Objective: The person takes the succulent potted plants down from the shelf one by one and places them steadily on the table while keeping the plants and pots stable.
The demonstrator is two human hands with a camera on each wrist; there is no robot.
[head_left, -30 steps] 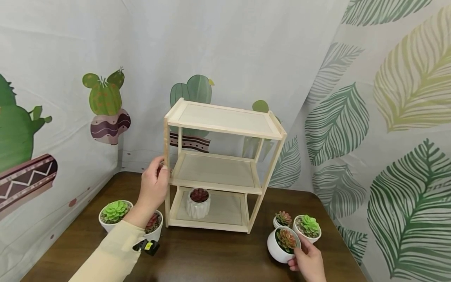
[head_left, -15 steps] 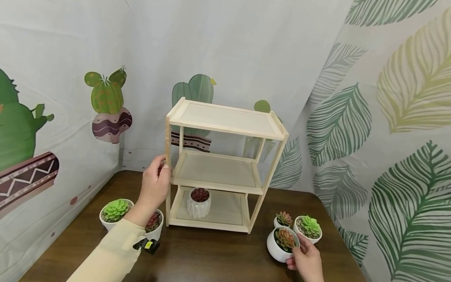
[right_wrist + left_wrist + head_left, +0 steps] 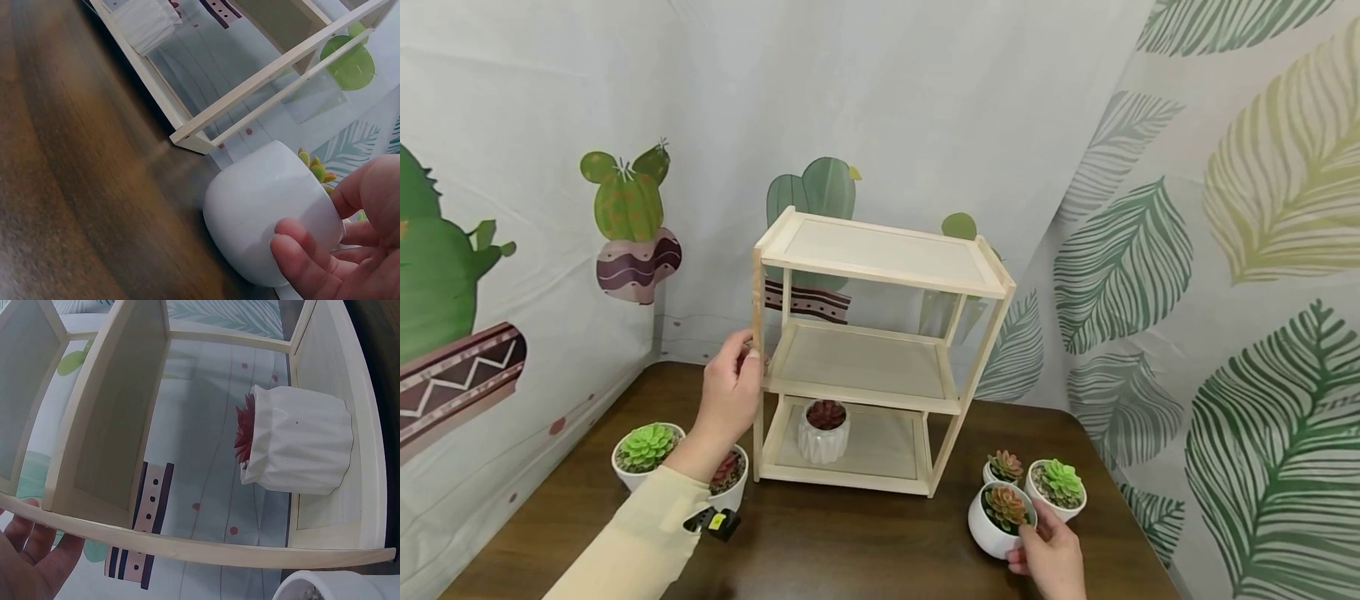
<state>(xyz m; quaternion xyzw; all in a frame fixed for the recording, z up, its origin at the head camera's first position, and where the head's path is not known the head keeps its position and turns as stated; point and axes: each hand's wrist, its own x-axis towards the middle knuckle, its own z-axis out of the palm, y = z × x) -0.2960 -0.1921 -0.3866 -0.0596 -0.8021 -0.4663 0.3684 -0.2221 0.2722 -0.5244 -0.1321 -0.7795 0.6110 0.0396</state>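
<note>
A three-tier wooden shelf (image 3: 880, 400) stands mid-table in the head view. My left hand (image 3: 730, 387) holds its left upright; in the left wrist view, fingers (image 3: 56, 562) lie at that post by the middle tier. A white ribbed pot with a dark red succulent (image 3: 824, 433) sits on the bottom tier, toward the left. At the right, my right hand (image 3: 1051, 550) pinches the rim of a round white pot with an orange-green succulent (image 3: 1000, 521). The right wrist view shows thumb and fingers on the white pot (image 3: 269, 212); whether its base touches the table is unclear.
Behind the held pot stand a small pink succulent (image 3: 1003, 467) and a bright green succulent (image 3: 1057, 487). Left of the shelf are another green succulent pot (image 3: 646, 450) and a red one (image 3: 730, 479), partly behind the left forearm. Printed curtains hang around the brown table (image 3: 850, 550).
The head view shifts very slightly. My right hand and the round pot stay almost in place, and the left hand keeps its hold on the shelf.
</note>
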